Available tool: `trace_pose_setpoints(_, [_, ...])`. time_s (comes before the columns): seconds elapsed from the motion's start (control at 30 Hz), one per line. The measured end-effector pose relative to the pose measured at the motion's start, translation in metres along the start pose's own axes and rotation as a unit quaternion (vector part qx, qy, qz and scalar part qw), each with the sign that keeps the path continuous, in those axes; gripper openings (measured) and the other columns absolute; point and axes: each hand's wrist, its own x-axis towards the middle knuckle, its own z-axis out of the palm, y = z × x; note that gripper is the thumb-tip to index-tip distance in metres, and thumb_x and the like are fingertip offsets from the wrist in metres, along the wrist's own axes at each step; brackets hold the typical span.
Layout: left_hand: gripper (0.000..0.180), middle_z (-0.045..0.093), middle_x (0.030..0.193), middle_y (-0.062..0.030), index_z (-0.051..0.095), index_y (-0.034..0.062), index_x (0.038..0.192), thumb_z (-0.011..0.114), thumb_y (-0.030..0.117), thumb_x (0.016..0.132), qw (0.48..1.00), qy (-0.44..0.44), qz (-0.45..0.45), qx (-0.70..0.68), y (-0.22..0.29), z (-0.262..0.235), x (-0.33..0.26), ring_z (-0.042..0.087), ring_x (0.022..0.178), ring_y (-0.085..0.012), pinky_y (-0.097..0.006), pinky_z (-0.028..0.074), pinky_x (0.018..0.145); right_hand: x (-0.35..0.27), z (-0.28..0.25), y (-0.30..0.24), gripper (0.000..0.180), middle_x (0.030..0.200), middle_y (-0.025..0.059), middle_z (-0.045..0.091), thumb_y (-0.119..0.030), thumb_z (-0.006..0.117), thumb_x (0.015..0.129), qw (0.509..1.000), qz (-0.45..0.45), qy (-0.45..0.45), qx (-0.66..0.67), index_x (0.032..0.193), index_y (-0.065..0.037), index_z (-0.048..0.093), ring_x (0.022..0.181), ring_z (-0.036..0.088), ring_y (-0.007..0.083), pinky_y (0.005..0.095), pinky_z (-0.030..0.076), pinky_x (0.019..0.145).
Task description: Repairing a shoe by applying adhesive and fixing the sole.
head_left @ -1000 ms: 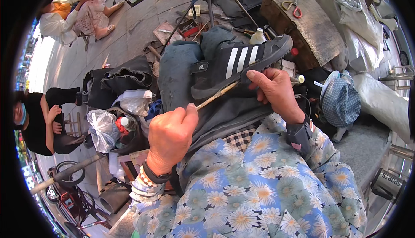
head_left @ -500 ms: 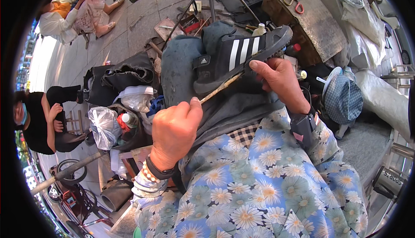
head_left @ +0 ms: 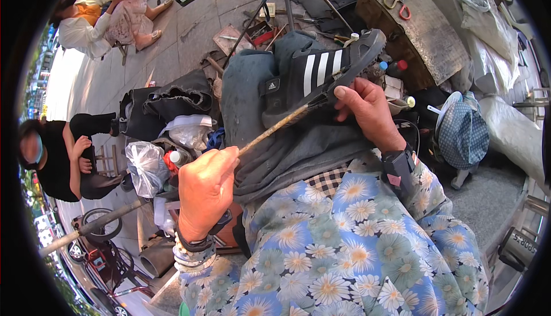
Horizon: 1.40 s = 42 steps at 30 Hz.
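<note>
1. Head view, left hand point(head_left: 208, 187): the fingers are closed around the near end of a thin, tan stick point(head_left: 274, 128), which slants up and to the right to the lower edge of the shoe.
2. Head view, right hand point(head_left: 370, 112): thumb and curled fingers grip the sole edge near the forefoot; the fingers are partly hidden.
3. Head view, black shoe point(head_left: 301, 81): it lies on its side across the lap, its three white stripes facing up and its toe to the upper right, above a dark cloth point(head_left: 310, 152).
4. Head view, surroundings: red-handled scissors point(head_left: 404, 12) rest on a wooden box point(head_left: 427, 41); a blue patterned hat point(head_left: 462, 135) lies to the right.
</note>
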Motion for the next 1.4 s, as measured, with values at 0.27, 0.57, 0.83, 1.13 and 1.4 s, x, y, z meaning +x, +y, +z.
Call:
trace_pose_setpoints(0.27, [0.025,0.053,0.069,-0.0130,0.062,0.0014,0.095,0.062,-0.006,0.071,0.995,0.078,0.061,0.009,-0.001,0.014,0.030,0.056,0.062,-0.0330,-0.038,0.043,0.054,-0.006,0.004,0.004,0.020,0.073,0.0026,0.060,-0.020,0.066,0.087,0.999,-0.014,-0.009,0.031,0.084,-0.001,0.060,0.058,0.056,0.0082,0.0217,0.046,0.054])
trace_pose_setpoints(0.57, [0.025,0.049,0.066,-0.0114,0.063,0.0002,0.094,0.062,-0.006,0.070,0.982,0.034,0.145,0.118,0.015,0.005,0.063,0.052,0.058,-0.0303,-0.037,0.041,0.053,-0.009,0.007,0.010,0.019,0.071,0.0020,0.060,-0.017,0.067,0.086,0.999,-0.028,-0.008,0.046,0.082,-0.001,0.059,0.057,0.056,0.0079,0.0221,0.045,0.052])
trace_pose_setpoints(0.83, [0.029,0.046,0.064,-0.0085,0.064,0.0021,0.092,0.063,-0.005,0.063,0.960,0.008,0.173,0.220,0.027,-0.011,0.062,0.051,0.057,-0.0272,-0.036,0.040,0.052,-0.009,0.006,0.013,0.020,0.071,0.0011,0.059,-0.018,0.067,0.086,0.998,-0.035,0.003,0.054,0.080,-0.001,0.058,0.057,0.056,0.0072,0.0219,0.045,0.052])
trace_pose_setpoints(1.13, [0.023,0.049,0.067,-0.0106,0.062,0.0015,0.091,0.063,-0.004,0.068,0.965,-0.001,0.170,0.200,0.011,-0.013,0.076,0.054,0.062,-0.0297,-0.036,0.043,0.055,-0.009,0.008,0.011,0.021,0.072,0.0000,0.059,-0.020,0.067,0.086,0.998,-0.036,-0.012,0.043,0.082,-0.001,0.059,0.057,0.055,0.0067,0.0214,0.045,0.052])
trace_pose_setpoints(1.4, [0.017,0.052,0.070,-0.0143,0.062,0.0000,0.092,0.061,-0.004,0.075,0.983,-0.016,0.110,0.146,0.009,-0.010,0.066,0.056,0.063,-0.0333,-0.035,0.044,0.055,-0.010,0.006,0.012,0.021,0.072,-0.0006,0.059,-0.020,0.068,0.086,0.998,-0.029,-0.011,0.049,0.083,-0.002,0.059,0.057,0.054,0.0059,0.0207,0.045,0.053])
